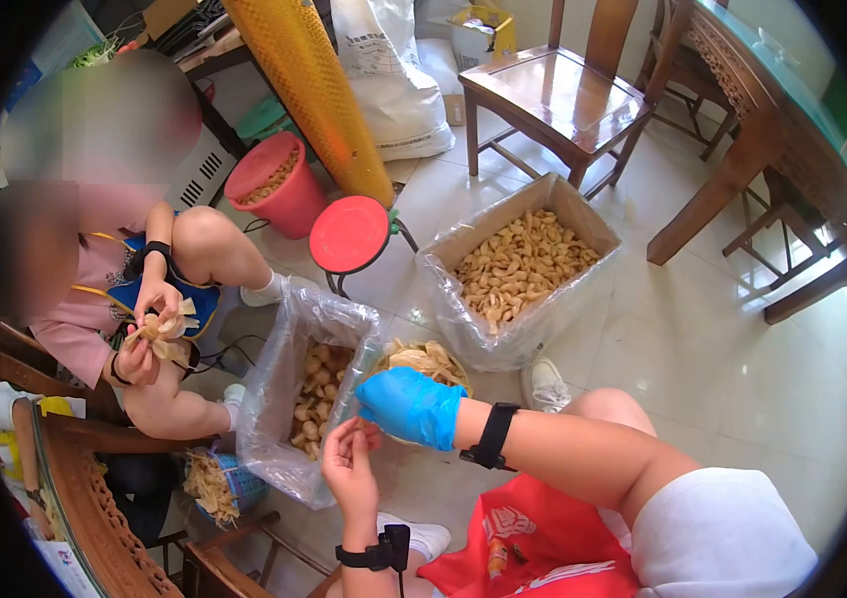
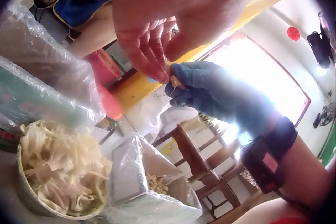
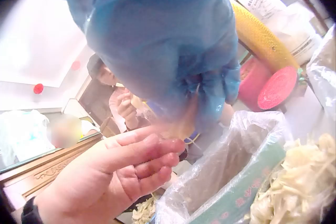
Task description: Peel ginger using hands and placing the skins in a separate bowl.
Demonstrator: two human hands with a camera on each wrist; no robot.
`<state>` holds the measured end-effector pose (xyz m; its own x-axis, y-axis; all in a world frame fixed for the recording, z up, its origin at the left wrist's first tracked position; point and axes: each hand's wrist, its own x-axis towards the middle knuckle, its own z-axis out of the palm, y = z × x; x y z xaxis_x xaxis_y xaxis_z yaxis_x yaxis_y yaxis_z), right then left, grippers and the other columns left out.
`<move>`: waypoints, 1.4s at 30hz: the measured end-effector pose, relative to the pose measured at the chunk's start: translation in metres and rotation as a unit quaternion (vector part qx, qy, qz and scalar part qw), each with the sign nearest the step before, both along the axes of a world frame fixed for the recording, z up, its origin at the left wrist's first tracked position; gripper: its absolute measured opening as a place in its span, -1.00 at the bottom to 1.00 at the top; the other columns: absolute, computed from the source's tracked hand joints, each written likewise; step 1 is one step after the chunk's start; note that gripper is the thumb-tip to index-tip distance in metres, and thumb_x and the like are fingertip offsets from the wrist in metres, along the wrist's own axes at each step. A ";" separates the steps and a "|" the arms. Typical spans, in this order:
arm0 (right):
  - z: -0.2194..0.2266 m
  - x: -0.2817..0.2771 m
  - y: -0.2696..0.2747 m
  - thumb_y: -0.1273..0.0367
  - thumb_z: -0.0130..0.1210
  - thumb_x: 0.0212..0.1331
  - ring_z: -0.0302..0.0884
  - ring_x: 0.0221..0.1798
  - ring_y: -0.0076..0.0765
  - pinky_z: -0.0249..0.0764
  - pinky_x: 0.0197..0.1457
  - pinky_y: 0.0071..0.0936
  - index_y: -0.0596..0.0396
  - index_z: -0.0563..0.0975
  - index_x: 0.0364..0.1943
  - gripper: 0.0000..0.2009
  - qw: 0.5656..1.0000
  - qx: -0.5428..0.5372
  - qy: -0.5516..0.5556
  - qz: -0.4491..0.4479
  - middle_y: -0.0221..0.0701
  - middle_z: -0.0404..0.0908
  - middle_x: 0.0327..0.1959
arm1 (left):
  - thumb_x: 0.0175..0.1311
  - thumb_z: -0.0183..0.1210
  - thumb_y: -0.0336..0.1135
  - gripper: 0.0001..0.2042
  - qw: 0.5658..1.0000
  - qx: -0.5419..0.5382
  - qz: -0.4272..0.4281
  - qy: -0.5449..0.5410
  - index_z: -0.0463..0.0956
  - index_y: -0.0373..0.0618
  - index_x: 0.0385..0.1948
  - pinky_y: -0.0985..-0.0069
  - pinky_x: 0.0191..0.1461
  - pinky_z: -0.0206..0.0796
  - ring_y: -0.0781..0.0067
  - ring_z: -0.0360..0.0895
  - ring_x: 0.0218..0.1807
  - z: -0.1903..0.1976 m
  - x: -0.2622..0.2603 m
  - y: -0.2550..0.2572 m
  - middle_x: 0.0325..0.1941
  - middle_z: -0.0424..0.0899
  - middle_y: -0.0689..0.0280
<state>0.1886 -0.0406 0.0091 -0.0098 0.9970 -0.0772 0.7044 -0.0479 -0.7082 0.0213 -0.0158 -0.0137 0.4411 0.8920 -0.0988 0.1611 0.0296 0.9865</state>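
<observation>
My right hand, in a blue glove, pinches a small tan clove-like piece. My bare left hand meets it there, thumb and fingertips pinching the near end of the piece; the glove hides much of it in the head view. Just beyond the hands stands a round tub heaped with pale, papery peels. To its left, a plastic-lined box contains brownish bulbs. Another lined box, farther off to the right, holds many loose tan cloves.
At left sits another person, whose hands hold a partly peeled bulb. A blue basket of husks, a red stool and a pink bucket surround the boxes. Behind are a wooden chair and a table.
</observation>
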 end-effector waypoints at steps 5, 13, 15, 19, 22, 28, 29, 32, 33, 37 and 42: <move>0.004 0.019 -0.007 0.34 0.06 0.05 0.56 -0.30 0.09 0.48 -0.23 -0.15 0.16 0.56 -0.39 -0.83 0.999 0.028 0.018 -0.031 -0.08 0.58 -0.41 | 0.30 0.03 -0.43 -0.75 0.999 0.015 -0.001 -0.029 0.35 -0.29 -0.03 0.56 -0.12 0.40 0.50 0.54 -0.23 0.012 0.012 -0.006 -0.21 0.60 0.18; -0.010 0.137 -0.027 0.30 0.06 0.07 0.55 -0.22 0.04 0.47 -0.13 -0.15 0.09 0.50 -0.10 -0.70 0.928 0.018 -0.123 -0.352 -0.09 0.58 -0.32 | 0.17 0.14 -0.45 -0.70 0.946 0.128 -0.166 0.249 0.43 -0.15 -0.03 0.51 -0.10 0.42 0.37 0.52 -0.12 -0.009 0.015 -0.007 -0.04 0.50 0.19; -0.017 0.138 -0.036 0.25 0.05 0.10 0.57 -0.15 -0.01 0.45 -0.05 -0.11 0.13 0.45 -0.03 -0.63 0.861 0.008 -0.286 -0.420 -0.14 0.60 -0.25 | 0.16 0.14 -0.40 -0.70 0.934 0.133 -0.198 0.266 0.45 -0.15 -0.04 0.49 -0.11 0.41 0.33 0.51 -0.09 -0.015 0.013 -0.009 -0.07 0.50 0.16; -0.010 0.136 -0.037 0.22 0.01 0.11 0.54 -0.05 -0.02 0.42 -0.01 -0.08 0.16 0.43 0.00 -0.60 0.942 -0.186 -0.153 -0.234 -0.12 0.58 -0.13 | 0.19 0.14 -0.25 -0.67 0.886 0.121 -0.280 0.349 0.45 -0.14 -0.03 0.39 -0.05 0.37 0.21 0.49 -0.04 -0.015 0.012 -0.012 -0.05 0.51 0.10; -0.020 0.127 -0.038 0.25 -0.02 0.10 0.53 -0.06 0.04 0.45 -0.04 -0.11 0.17 0.52 -0.16 -0.68 0.965 -0.176 -0.099 -0.165 -0.09 0.58 -0.17 | 0.19 0.14 -0.20 -0.63 0.864 0.123 -0.312 0.376 0.43 -0.15 -0.01 0.34 0.01 0.35 0.13 0.49 -0.02 -0.014 0.012 -0.015 -0.04 0.52 0.07; -0.015 0.106 -0.033 0.23 -0.01 0.09 0.50 -0.07 0.10 0.44 -0.03 -0.13 0.17 0.52 -0.21 -0.69 0.978 -0.171 -0.067 -0.101 -0.05 0.56 -0.17 | 0.18 0.12 -0.15 -0.60 0.848 0.126 -0.347 0.381 0.41 -0.13 0.00 0.24 0.03 0.32 0.02 0.47 0.00 -0.019 0.014 -0.019 -0.05 0.53 0.03; -0.015 0.102 -0.033 0.22 0.00 0.08 0.49 -0.07 0.10 0.44 -0.02 -0.12 0.17 0.51 -0.21 -0.68 0.982 -0.150 -0.061 -0.099 -0.03 0.55 -0.16 | 0.17 0.13 -0.15 -0.60 0.846 0.149 -0.346 0.376 0.41 -0.13 0.00 0.23 0.02 0.33 0.03 0.49 -0.03 -0.020 0.012 -0.019 -0.09 0.55 0.05; -0.018 0.091 -0.029 0.19 0.04 0.07 0.49 -0.08 0.10 0.42 -0.02 -0.14 0.18 0.49 -0.16 -0.64 0.988 -0.132 -0.047 -0.060 -0.04 0.55 -0.17 | 0.16 0.16 -0.16 -0.60 0.833 0.167 -0.349 0.394 0.41 -0.15 -0.01 0.21 0.01 0.33 0.01 0.50 -0.03 -0.016 0.006 -0.020 -0.06 0.55 0.02; -0.014 0.087 -0.028 0.18 0.05 0.06 0.50 -0.08 0.10 0.42 -0.03 -0.14 0.17 0.48 -0.13 -0.62 0.991 -0.119 -0.042 -0.046 -0.05 0.56 -0.18 | 0.16 0.16 -0.16 -0.60 0.844 0.156 -0.324 0.398 0.41 -0.15 -0.01 0.21 0.01 0.33 0.01 0.50 -0.03 -0.015 0.003 -0.020 -0.06 0.55 0.02; -0.009 0.065 -0.014 0.16 0.07 0.05 0.51 -0.10 0.08 0.42 -0.04 -0.17 0.16 0.47 -0.06 -0.57 0.987 -0.150 -0.055 0.007 -0.05 0.57 -0.19 | 0.15 0.16 -0.17 -0.65 0.815 0.204 -0.300 0.451 0.44 -0.12 -0.07 0.18 -0.04 0.35 0.03 0.51 -0.09 -0.004 -0.016 -0.017 -0.16 0.57 0.08; -0.029 0.043 -0.004 0.11 0.07 0.04 0.51 -0.08 0.06 0.42 -0.01 -0.20 0.11 0.42 0.06 -0.48 0.984 -0.133 -0.099 0.064 -0.07 0.57 -0.16 | 0.12 0.15 -0.26 -0.72 0.799 0.287 -0.206 0.487 0.46 -0.10 -0.14 0.22 -0.08 0.33 0.07 0.51 -0.15 0.056 -0.047 -0.023 -0.26 0.57 0.13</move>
